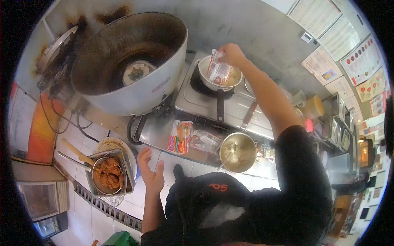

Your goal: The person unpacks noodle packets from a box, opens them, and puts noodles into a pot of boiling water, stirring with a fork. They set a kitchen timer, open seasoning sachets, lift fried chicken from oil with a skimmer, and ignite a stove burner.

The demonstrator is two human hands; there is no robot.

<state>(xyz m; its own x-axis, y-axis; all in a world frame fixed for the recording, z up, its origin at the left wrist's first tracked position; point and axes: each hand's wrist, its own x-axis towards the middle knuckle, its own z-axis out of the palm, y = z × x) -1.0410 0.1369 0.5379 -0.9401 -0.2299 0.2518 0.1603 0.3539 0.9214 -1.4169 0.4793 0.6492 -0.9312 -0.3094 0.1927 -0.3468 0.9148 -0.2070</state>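
White-and-red packet [220, 70]: gripping it with right hand [232, 55], over the black-handled saucepan [210, 84]; holding left hand [152, 174] open, to the right of fried food [108, 174].

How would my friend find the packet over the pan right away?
Find the huge round pot, then the silver stove to its right. There, a black-handled pan sits under a whitish packet with red print. The right hand holds it up, while the colourful packet lies flat.

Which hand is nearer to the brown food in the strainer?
Left. The left hand is to the right of the brown food; the right hand is farther away, holding a packet at the pot.
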